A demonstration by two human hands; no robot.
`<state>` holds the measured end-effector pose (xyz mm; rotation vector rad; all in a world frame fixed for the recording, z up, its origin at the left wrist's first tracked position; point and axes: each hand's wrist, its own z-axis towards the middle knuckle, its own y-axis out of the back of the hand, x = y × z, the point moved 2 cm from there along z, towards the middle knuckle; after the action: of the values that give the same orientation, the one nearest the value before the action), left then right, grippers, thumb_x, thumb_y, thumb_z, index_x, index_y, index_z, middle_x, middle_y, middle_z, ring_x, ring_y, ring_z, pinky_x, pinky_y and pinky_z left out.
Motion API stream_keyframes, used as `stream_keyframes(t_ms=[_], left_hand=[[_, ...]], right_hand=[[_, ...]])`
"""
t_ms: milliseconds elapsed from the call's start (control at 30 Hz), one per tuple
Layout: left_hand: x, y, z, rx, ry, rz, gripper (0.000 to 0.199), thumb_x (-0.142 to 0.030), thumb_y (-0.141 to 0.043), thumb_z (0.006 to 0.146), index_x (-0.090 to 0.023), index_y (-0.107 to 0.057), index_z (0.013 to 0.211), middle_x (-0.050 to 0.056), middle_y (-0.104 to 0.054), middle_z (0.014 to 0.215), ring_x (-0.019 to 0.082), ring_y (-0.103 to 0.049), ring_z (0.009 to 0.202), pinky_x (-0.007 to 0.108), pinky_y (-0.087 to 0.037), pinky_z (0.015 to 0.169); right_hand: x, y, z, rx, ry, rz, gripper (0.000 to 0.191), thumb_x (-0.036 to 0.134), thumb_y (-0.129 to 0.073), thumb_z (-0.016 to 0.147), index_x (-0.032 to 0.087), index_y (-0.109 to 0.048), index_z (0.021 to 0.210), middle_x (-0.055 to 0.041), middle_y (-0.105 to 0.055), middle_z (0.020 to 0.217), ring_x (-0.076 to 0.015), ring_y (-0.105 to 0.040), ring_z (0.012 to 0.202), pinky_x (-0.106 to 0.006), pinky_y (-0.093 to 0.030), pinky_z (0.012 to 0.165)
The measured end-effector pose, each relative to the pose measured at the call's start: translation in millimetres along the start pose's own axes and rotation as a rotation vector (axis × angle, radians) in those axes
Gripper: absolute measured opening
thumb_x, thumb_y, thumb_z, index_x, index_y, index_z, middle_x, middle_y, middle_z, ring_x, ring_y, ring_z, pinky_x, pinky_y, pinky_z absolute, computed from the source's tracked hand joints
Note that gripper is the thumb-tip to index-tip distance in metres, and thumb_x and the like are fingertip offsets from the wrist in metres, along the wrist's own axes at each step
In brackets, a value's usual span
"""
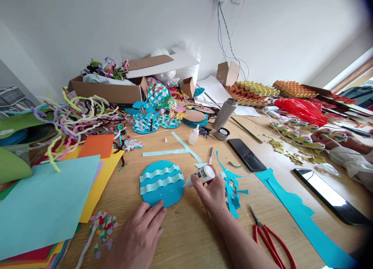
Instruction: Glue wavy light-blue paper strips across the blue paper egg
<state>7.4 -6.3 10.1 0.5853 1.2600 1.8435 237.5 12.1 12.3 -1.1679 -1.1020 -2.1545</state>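
Observation:
A round blue paper disc (162, 191) lies on the table with two wavy pale-blue paper strips (161, 181) across its upper half. Small whitish dots show below the strips. My left hand (140, 230) rests flat, its outstretched fingertips touching the disc's lower edge. In my right hand (211, 189) is a white glue bottle (204, 175), tilted with its nozzle pointing down-left at the disc's right edge. Behind the disc lie flat pale-blue paper strips (167, 152). Blue paper scraps (233, 191) sit just right of my right hand.
Red-handled scissors (266, 234) lie at front right, near two phones (247, 155). A small squeeze bottle (194, 135) and a grey flask (225, 113) stand farther back. Coloured paper sheets (49, 199) cover the left side. Another person's hand (326, 138) works at far right.

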Motion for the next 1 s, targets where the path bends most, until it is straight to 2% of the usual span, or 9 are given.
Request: stream_keyframes(t_ms=[133, 867, 1000], left_hand=[[0.4, 0.2, 0.6, -0.003, 0.013, -0.025, 0.035, -0.017, -0.046, 0.090, -0.022, -0.060, 0.122, 0.002, -0.067, 0.122, 0.020, -0.063, 0.104, 0.032, -0.055, 0.086], [0.5, -0.4, 1.3, -0.024, -0.011, -0.004, 0.033, -0.019, -0.045, 0.091, -0.021, -0.061, 0.120, 0.002, -0.067, 0.121, 0.019, -0.063, 0.103, 0.032, -0.055, 0.085], [0.7, -0.4, 1.1, -0.030, -0.013, 0.014, 0.032, -0.018, -0.044, 0.091, -0.019, -0.061, 0.119, 0.002, -0.068, 0.120, 0.019, -0.062, 0.102, 0.031, -0.055, 0.085]], right_hand=[[1.6, -1.0, -0.1, 0.023, 0.040, -0.016, 0.019, 0.035, -0.062, 0.075, 0.021, -0.049, 0.074, 0.0071, -0.047, 0.054, -0.0101, -0.043, 0.046, -0.023, -0.035, 0.045], [-0.7, -2.0, -0.4, 0.011, 0.009, -0.003, 0.019, 0.034, -0.063, 0.076, 0.021, -0.050, 0.074, 0.0073, -0.047, 0.054, -0.0098, -0.043, 0.047, -0.023, -0.035, 0.046], [-0.3, -0.7, 0.6, 0.003, -0.052, 0.073, 0.020, 0.033, -0.066, 0.073, 0.021, -0.051, 0.072, 0.0069, -0.049, 0.054, -0.0099, -0.044, 0.047, -0.023, -0.036, 0.046]])
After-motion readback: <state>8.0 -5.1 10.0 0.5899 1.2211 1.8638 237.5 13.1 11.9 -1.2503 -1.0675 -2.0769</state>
